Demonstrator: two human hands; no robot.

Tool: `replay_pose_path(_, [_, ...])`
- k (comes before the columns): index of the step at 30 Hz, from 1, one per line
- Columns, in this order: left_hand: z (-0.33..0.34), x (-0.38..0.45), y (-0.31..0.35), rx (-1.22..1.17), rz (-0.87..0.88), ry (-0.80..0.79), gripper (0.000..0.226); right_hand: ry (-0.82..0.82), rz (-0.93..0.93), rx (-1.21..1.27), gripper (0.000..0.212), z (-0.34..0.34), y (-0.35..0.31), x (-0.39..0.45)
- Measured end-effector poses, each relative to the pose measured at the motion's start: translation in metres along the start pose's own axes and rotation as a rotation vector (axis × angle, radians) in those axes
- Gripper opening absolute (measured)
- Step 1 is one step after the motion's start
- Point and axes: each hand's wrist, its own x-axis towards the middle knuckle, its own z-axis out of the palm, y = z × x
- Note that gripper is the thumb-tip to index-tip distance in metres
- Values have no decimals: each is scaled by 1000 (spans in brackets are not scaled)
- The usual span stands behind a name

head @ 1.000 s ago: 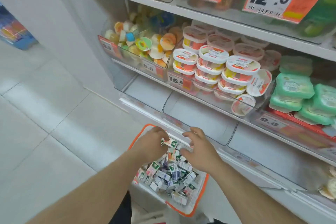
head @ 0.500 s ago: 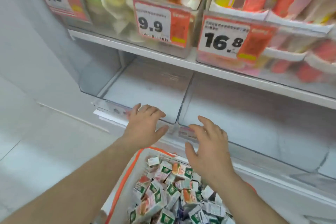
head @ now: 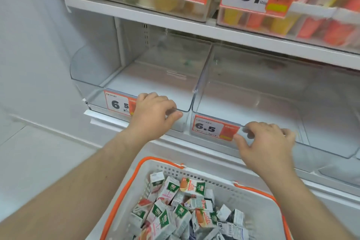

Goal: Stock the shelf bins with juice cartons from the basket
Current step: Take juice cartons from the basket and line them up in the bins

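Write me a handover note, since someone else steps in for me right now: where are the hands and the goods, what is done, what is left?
Left hand: fingers curled over the front rim of the left bin, partly covering its price tag; holds no carton.
Right hand: grips the front rim of the right bin, beside its 6.5 price tag; holds no carton.
Juice cartons: all lie in a loose heap in the basket, below the shelf, between the arms.
Done: nothing stocked; no cartons show in either bin.
Left: pick cartons from the basket and fill both bins.
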Motion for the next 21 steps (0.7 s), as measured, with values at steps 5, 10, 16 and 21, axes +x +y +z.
replay_pose_path(5, [-18,15,6,-34,-57,-110,30,8,18,79,25,-26,-3,18])
replay_pose_path(10, [-29,8,2,-2,-38,-124,27,14,-8,41,25,-44,-7,17])
replay_pose_path(16, [-28,-8,9,-24,-56,-133,28,-35,23,72,24,-24,-12,0])
replay_pose_path(21, [-32,-20,12,-20,-53,-148,27,-56,51,49,18,-30,-17,-14])
